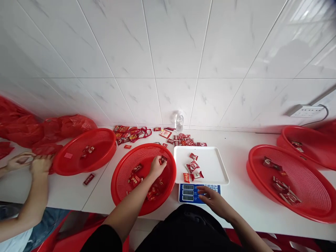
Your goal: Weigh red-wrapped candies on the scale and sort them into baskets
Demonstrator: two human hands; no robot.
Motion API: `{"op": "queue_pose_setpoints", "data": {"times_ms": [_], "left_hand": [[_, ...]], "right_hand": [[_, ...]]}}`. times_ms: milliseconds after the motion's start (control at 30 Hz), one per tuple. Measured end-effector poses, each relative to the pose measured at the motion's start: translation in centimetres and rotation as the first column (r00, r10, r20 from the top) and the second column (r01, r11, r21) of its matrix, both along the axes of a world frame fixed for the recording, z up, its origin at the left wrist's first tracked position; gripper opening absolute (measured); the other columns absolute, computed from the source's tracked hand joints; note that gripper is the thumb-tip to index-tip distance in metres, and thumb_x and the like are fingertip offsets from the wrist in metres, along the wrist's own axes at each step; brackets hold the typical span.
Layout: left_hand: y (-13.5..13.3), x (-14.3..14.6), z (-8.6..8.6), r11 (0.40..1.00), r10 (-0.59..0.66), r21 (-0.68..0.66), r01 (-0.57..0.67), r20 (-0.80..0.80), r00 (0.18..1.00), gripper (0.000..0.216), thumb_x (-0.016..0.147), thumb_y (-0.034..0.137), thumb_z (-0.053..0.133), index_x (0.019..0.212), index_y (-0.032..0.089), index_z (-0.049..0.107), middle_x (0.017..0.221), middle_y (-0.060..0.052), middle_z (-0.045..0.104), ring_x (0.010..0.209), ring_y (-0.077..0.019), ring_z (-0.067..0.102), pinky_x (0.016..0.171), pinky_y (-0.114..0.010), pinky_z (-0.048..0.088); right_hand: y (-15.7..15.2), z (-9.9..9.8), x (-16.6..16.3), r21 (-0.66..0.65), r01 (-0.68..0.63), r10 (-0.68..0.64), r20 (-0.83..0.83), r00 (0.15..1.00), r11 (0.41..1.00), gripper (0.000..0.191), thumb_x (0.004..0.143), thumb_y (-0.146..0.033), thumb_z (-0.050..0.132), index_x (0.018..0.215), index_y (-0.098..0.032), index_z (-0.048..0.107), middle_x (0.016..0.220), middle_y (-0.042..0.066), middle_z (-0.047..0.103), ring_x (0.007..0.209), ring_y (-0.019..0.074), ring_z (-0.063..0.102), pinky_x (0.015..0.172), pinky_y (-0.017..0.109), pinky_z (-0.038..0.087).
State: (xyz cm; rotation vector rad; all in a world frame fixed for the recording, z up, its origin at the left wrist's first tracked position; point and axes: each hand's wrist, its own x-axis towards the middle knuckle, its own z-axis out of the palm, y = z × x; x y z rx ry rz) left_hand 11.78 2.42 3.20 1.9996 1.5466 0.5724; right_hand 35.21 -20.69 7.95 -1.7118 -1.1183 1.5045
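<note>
Now, candy in hand: we pinch one red wrapped candy (163, 160) in our left hand (156, 167), fingers pressed together on it, just left of the scale and above the far inner wall of the middle basket (118, 182).
Right hand: our right hand (214, 199) lies at the near edge of the scale (187, 192), fingers spread and flat on its blue keypad, holding nothing.
Scale tray: the white tray (212, 164) on top of the scale carries a small cluster of red packets (193, 168); most of its surface is bare.
Progress: we judge the weighing to be at an early stage, with only a few packets on the tray, and more candies lying loose in the middle basket left of the scale.
Behind the scale: a scatter of red sweets (183, 140) and a clear water bottle (179, 121) stand against the tiled wall.
Right of the scale: two more red baskets (301, 182), each with a few packets.
Far left of the scale: another red basket (86, 150), red plastic bags (39, 129), and another person's hands (28, 162) working together on something small; we cannot tell what.
</note>
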Motion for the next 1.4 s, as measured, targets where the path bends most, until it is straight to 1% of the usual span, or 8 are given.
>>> {"op": "queue_pose_setpoints", "data": {"times_ms": [133, 300, 400, 633, 867, 1100, 1267, 1400], "left_hand": [[-1.4, 4.1, 3.0, 0.970, -0.230, 0.092, 0.227, 0.026, 0.973, 0.022, 0.077, 0.028, 0.059, 0.097, 0.020, 0.055, 0.098, -0.004, 0.058, 0.088, -0.0185, 0.057, 0.079, -0.030, 0.044], [-3.4, 8.0, 4.5, 0.863, -0.505, -0.039, 0.504, -0.128, 0.854, 0.033, 0.077, 0.025, 0.059, 0.110, 0.024, 0.056, 0.111, -0.007, 0.055, 0.102, -0.0242, 0.054, 0.082, -0.034, 0.043], [-3.5, 9.0, 4.7, 0.762, -0.647, -0.143, 0.632, -0.110, 0.755, 0.064, 0.071, 0.041, 0.069, 0.129, 0.030, 0.045, 0.131, -0.009, 0.046, 0.122, -0.0303, 0.043, 0.094, -0.040, 0.038], [-3.0, 10.9, 4.0, 0.717, -0.696, -0.348, 0.604, -0.319, 0.643, 0.121, 0.037, 0.037, 0.089, 0.141, 0.026, 0.029, 0.144, -0.016, 0.033, 0.129, -0.0422, 0.031, 0.103, -0.050, 0.029], [-3.5, 11.9, 3.6, 0.780, -0.619, -0.352, 0.517, -0.314, 0.720, 0.073, 0.062, 0.020, 0.073, 0.129, 0.029, 0.046, 0.129, -0.009, 0.044, 0.094, -0.0269, 0.062, 0.075, -0.033, 0.048], [-4.6, 12.7, 3.0, 0.836, -0.338, -0.408, 0.367, 0.144, 0.930, 0.060, 0.067, 0.017, 0.068, 0.124, 0.021, 0.048, 0.125, -0.011, 0.048, 0.107, -0.0232, 0.055, 0.083, -0.027, 0.048], [-4.9, 12.8, 3.8, 0.615, 0.057, -0.705, 0.354, 0.487, 0.871, 0.059, 0.066, 0.017, 0.071, 0.119, 0.023, 0.047, 0.110, -0.008, 0.061, 0.088, -0.0213, 0.062, 0.069, -0.032, 0.052], [-4.8, 12.5, 4.7, 0.468, 0.248, -0.776, 0.424, 0.576, 0.779, 0.040, 0.070, 0.023, 0.072, 0.106, 0.020, 0.054, 0.096, -0.005, 0.065, 0.079, -0.0172, 0.064, 0.074, -0.035, 0.053]], "right_hand": [[0.1, 0.1, 0.2, 0.010, 0.015, -0.015, -0.005, 1.000, 1.000, 0.044, 0.083, -0.047, 0.053, 0.121, -0.025, 0.055, 0.115, 0.007, 0.062, 0.104, 0.0226, 0.059, 0.089, 0.038, 0.048], [0.0, -0.1, 0.4, 0.041, 0.018, -0.019, 0.009, 1.000, 0.999, 0.041, 0.084, -0.045, 0.052, 0.120, -0.025, 0.056, 0.113, 0.007, 0.063, 0.102, 0.0217, 0.060, 0.088, 0.037, 0.048], [0.1, -0.5, 1.0, 0.060, 0.037, -0.040, 0.038, 0.999, 0.997, 0.040, 0.085, -0.043, 0.049, 0.121, -0.025, 0.054, 0.116, 0.007, 0.062, 0.100, 0.0215, 0.061, 0.085, 0.036, 0.050], [3.3, -2.0, 2.5, 0.197, -0.038, -0.087, 0.589, 0.803, 0.980, 0.053, 0.080, -0.028, 0.054, 0.133, -0.028, 0.045, 0.145, 0.007, 0.037, 0.128, 0.0274, 0.041, 0.097, 0.041, 0.042], [8.3, -3.0, 2.0, 0.165, -0.102, -0.024, 0.625, 0.780, 0.981, 0.082, 0.070, -0.018, 0.066, 0.141, -0.034, 0.030, 0.151, 0.007, 0.024, 0.129, 0.0297, 0.040, 0.098, 0.040, 0.040], [10.4, -4.0, 2.4, 0.160, -0.004, -0.082, 0.527, 0.846, 0.987, 0.062, 0.070, -0.025, 0.068, 0.129, -0.025, 0.047, 0.132, 0.010, 0.044, 0.099, 0.0214, 0.062, 0.085, 0.031, 0.047], [10.3, -3.5, 2.0, 0.202, 0.091, -0.173, 0.441, 0.881, 0.975, 0.050, 0.072, -0.028, 0.066, 0.120, -0.020, 0.056, 0.121, 0.012, 0.051, 0.097, 0.0223, 0.062, 0.084, 0.033, 0.048], [10.3, -1.9, 1.8, 0.251, 0.146, -0.230, 0.351, 0.908, 0.957, 0.040, 0.073, -0.033, 0.063, 0.110, -0.018, 0.062, 0.112, 0.012, 0.057, 0.088, 0.0220, 0.063, 0.078, 0.034, 0.051]]}}
